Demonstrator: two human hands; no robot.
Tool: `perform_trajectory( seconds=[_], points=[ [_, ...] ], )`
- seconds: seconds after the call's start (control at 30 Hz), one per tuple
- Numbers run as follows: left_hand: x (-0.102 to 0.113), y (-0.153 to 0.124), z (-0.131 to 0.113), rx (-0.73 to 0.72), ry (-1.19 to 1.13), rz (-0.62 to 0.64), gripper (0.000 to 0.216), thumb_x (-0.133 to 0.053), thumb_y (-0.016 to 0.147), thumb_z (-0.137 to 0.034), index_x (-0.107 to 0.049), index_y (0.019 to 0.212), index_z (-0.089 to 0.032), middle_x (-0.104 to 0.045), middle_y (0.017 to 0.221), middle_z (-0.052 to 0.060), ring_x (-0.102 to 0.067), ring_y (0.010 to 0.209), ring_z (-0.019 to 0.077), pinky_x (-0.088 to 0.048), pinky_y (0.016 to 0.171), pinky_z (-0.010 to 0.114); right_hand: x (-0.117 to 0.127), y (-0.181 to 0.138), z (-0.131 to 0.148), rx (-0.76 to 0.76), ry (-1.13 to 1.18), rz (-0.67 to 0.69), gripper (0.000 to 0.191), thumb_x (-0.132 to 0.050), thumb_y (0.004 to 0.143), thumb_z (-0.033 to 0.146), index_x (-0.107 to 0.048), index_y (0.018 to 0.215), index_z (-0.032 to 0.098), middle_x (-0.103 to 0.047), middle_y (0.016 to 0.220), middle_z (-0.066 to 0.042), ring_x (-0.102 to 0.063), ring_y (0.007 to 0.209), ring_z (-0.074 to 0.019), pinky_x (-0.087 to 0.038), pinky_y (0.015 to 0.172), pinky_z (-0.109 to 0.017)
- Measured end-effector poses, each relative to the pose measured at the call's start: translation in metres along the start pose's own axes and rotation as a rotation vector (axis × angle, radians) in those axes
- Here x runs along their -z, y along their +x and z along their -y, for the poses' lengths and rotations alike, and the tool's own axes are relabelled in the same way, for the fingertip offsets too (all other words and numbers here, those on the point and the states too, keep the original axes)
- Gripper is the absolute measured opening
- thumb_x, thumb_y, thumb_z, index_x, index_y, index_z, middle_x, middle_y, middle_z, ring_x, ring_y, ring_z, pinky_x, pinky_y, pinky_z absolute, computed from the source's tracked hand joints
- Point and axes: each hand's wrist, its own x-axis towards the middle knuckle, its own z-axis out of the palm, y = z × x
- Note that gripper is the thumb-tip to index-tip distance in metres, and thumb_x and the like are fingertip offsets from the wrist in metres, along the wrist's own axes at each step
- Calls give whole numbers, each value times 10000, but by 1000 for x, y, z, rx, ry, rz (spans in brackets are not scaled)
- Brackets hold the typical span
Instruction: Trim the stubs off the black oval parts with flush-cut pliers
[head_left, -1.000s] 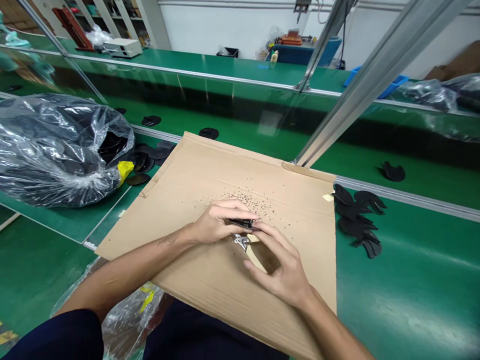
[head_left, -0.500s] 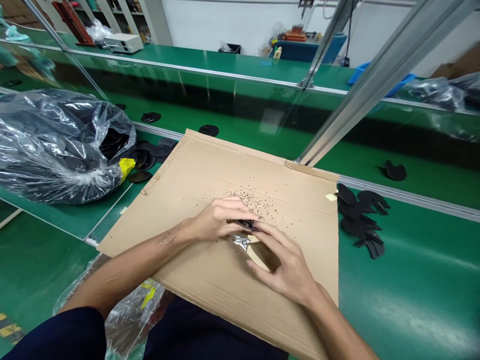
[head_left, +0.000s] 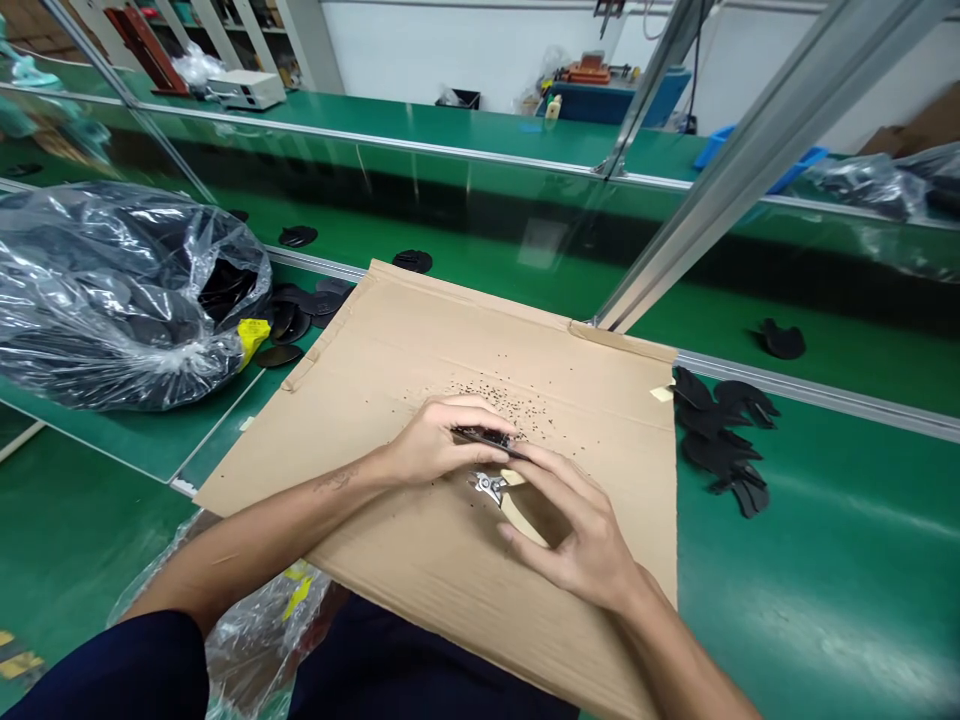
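My left hand [head_left: 442, 437] is closed around a thin, dark plastic part [head_left: 487, 438], held above the cardboard sheet [head_left: 405, 580]. Side cutters [head_left: 517, 512] with cream handles and a short metal head lie in my right hand [head_left: 577, 525], their jaws pointing left just below the part. My right fingertips reach the part's right end; whether they grip it cannot be made out. My left fingers cover much of the part. Small black scraps [head_left: 517, 405] are strewn over the cardboard beyond my hands.
A clear plastic bag [head_left: 135, 300] of black parts lies at left, with loose black discs [head_left: 289, 318] beside it. Dark curved parts [head_left: 720, 435] are piled right of the cardboard. Behind run a green belt [head_left: 480, 280] with scattered parts and a slanting metal post [head_left: 720, 190].
The dark part has been tilted in my left hand, so more of its long edge shows. My right hand and the side cutters have shifted slightly right and down.
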Motion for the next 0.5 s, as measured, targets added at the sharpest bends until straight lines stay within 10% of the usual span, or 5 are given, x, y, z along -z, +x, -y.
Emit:
perform_trajectory(
  seconds=[0.5],
  points=[
    [0, -2, -1, -58, 51, 115, 240, -659, 961, -219, -727, 1188, -186, -735, 1001, 91, -686, 903, 170, -578, 788, 309, -4, 0, 1, 47, -35, -34, 522, -738, 878, 246, -581, 1374, 210, -673, 1357, -153, -689, 1202, -291, -627, 929, -467]
  ],
)
